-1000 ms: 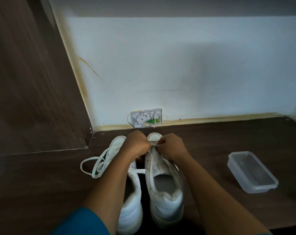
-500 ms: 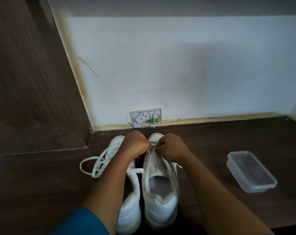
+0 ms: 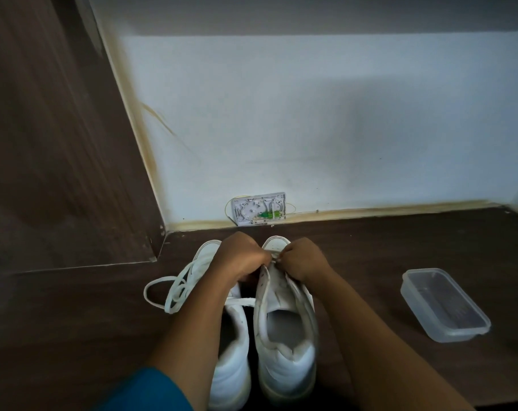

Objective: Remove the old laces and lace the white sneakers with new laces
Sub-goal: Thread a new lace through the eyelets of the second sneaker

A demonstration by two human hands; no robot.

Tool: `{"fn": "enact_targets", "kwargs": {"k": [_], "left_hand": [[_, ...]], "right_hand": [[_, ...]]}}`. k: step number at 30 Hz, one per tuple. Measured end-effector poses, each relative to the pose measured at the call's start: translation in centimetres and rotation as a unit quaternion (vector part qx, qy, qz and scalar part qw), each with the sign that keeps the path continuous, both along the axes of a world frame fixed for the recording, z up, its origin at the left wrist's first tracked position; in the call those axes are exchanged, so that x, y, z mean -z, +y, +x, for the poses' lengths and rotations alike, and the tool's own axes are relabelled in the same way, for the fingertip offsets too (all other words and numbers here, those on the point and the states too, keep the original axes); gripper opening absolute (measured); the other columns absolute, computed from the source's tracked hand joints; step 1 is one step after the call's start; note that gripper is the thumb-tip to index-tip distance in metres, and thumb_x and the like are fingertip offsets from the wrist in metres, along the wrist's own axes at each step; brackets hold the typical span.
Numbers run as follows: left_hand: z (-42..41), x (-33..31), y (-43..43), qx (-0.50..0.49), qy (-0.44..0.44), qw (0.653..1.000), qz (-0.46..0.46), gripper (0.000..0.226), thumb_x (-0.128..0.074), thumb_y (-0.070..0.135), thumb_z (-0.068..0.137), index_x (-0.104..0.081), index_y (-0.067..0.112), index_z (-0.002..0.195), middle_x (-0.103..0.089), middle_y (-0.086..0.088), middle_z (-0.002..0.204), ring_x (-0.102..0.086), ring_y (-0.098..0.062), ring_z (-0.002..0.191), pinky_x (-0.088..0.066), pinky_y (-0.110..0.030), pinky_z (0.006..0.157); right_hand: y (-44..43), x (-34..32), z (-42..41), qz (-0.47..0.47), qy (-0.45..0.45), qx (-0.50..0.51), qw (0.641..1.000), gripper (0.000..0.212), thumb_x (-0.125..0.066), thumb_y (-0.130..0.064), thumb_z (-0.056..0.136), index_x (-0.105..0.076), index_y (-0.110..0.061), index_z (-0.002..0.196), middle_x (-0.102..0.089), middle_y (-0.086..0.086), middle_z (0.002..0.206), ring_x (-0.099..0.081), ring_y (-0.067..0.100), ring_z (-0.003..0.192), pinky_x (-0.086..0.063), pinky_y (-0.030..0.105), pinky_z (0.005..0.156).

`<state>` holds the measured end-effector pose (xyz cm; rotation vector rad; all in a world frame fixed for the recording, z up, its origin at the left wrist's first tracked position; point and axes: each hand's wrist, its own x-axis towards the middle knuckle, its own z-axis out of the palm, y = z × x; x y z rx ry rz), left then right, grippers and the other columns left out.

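Left hand (image 3: 240, 256) and right hand (image 3: 303, 258) meet at the toe end of the right sneaker (image 3: 284, 336), fingers curled, apparently pinching a lace end (image 3: 273, 258). Draw it through evenly, without twist. A loose lace (image 3: 174, 292) lies left of this sneaker, across the left sneaker (image 3: 234, 351)

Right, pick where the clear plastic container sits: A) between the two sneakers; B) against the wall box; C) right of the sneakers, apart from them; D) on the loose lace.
C: the clear plastic container lies on the dark wooden surface, right of the right sneaker, with bare wood between them.
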<state>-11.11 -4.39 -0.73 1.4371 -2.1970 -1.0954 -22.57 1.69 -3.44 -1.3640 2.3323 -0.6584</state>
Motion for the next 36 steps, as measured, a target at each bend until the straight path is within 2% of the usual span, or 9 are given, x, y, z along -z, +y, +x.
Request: {"fn": "enact_targets", "kwargs": {"k": [5, 11, 15, 18, 20, 25, 29, 33, 36], "left_hand": [[0.0, -0.1, -0.1, -0.009, 0.011, 1.000, 0.011, 0.018, -0.066, 0.006, 0.067, -0.068, -0.007, 0.078, -0.037, 0.000, 0.040, -0.039, -0.022, 0.047, -0.038, -0.022, 0.049], [0.1, -0.1, -0.2, -0.011, 0.009, 1.000, 0.019, 0.015, -0.064, 0.003, 0.071, -0.070, -0.007, 0.080, -0.025, 0.007, 0.025, -0.022, -0.013, 0.027, -0.021, -0.012, 0.040], [0.1, -0.2, 0.0, -0.015, 0.016, 1.000, 0.014, 0.015, -0.064, 0.004, 0.070, -0.069, -0.007, 0.079, -0.026, 0.006, 0.027, -0.025, -0.016, 0.033, -0.023, -0.014, 0.041], [0.0, -0.2, 0.1, -0.004, 0.011, 1.000, 0.002, 0.012, -0.062, 0.005, 0.069, -0.069, -0.002, 0.075, -0.032, 0.001, 0.038, -0.026, -0.018, 0.039, -0.023, -0.018, 0.044], [0.0, -0.2, 0.3, 0.005, 0.003, 1.000, -0.003, 0.007, -0.061, 0.006, 0.067, -0.067, 0.005, 0.071, -0.035, -0.002, 0.045, -0.027, -0.019, 0.042, -0.024, -0.021, 0.046], [0.1, -0.3, 0.4, -0.005, -0.001, 1.000, -0.001, 0.017, -0.062, 0.008, 0.065, -0.067, -0.005, 0.074, -0.043, -0.007, 0.052, -0.041, -0.022, 0.049, -0.037, -0.027, 0.051], [0.3, -0.1, 0.2, -0.017, 0.037, 0.996, 0.074, 0.010, -0.057, 0.000, 0.075, -0.061, -0.001, 0.066, -0.051, -0.008, 0.051, -0.051, -0.019, 0.041, -0.049, -0.028, 0.050], [0.7, 0.8, -0.1, -0.007, 0.072, 0.994, 0.086, 0.022, -0.059, -0.007, 0.082, -0.064, 0.007, 0.066, -0.062, -0.014, 0.067, -0.063, -0.027, 0.059, -0.059, -0.039, 0.058], [0.5, 1.6, -0.5, -0.007, 0.065, 0.996, 0.067, 0.022, -0.066, 0.001, 0.082, -0.062, 0.016, 0.067, -0.062, -0.012, 0.069, -0.065, -0.032, 0.065, -0.059, -0.047, 0.066]], "right_hand": [[-0.3, -1.4, 0.0, 0.065, 0.045, -0.064, 0.995, 0.040, -0.033, -0.025, 0.102, -0.062, -0.003, 0.119, -0.061, 0.014, 0.124, -0.054, 0.028, 0.117, -0.040, 0.028, 0.089], [-0.3, -1.7, -0.4, 0.104, 0.090, -0.094, 0.986, 0.040, -0.036, -0.027, 0.101, -0.063, 0.000, 0.116, -0.063, 0.016, 0.120, -0.057, 0.028, 0.113, -0.039, 0.029, 0.086], [0.0, -1.1, 0.1, 0.063, 0.080, -0.061, 0.993, 0.036, -0.038, -0.020, 0.100, -0.064, -0.001, 0.114, -0.064, 0.015, 0.119, -0.056, 0.030, 0.114, -0.043, 0.028, 0.086], [-0.1, -0.1, 0.2, 0.038, 0.056, -0.004, 0.998, 0.028, -0.046, -0.015, 0.093, -0.066, -0.001, 0.104, -0.066, 0.014, 0.111, -0.059, 0.030, 0.108, -0.040, 0.021, 0.066], [-0.1, 0.1, 0.3, 0.014, 0.040, 0.029, 0.999, 0.018, -0.049, -0.013, 0.086, -0.064, -0.003, 0.085, -0.065, 0.018, 0.098, -0.060, 0.031, 0.096, -0.033, 0.023, 0.057], [0.0, 0.0, 0.8, -0.005, -0.002, 0.027, 1.000, 0.019, -0.051, -0.012, 0.087, -0.065, -0.003, 0.079, -0.065, 0.013, 0.085, -0.060, 0.030, 0.090, -0.033, 0.024, 0.059], [0.0, 0.1, 0.8, -0.007, -0.072, 0.038, 0.997, 0.024, -0.052, -0.011, 0.089, -0.069, 0.002, 0.101, -0.067, 0.018, 0.107, -0.062, 0.028, 0.096, -0.042, 0.024, 0.072], [0.4, -0.3, 1.6, -0.034, -0.025, 0.044, 0.998, 0.020, -0.058, -0.014, 0.084, -0.073, -0.009, 0.096, -0.070, 0.012, 0.102, -0.063, 0.027, 0.099, -0.045, 0.023, 0.076], [0.5, -0.2, 2.0, -0.046, -0.009, 0.055, 0.997, 0.022, -0.055, -0.010, 0.082, -0.073, -0.014, 0.094, -0.069, 0.009, 0.103, -0.062, 0.026, 0.101, -0.043, 0.022, 0.076]]}}
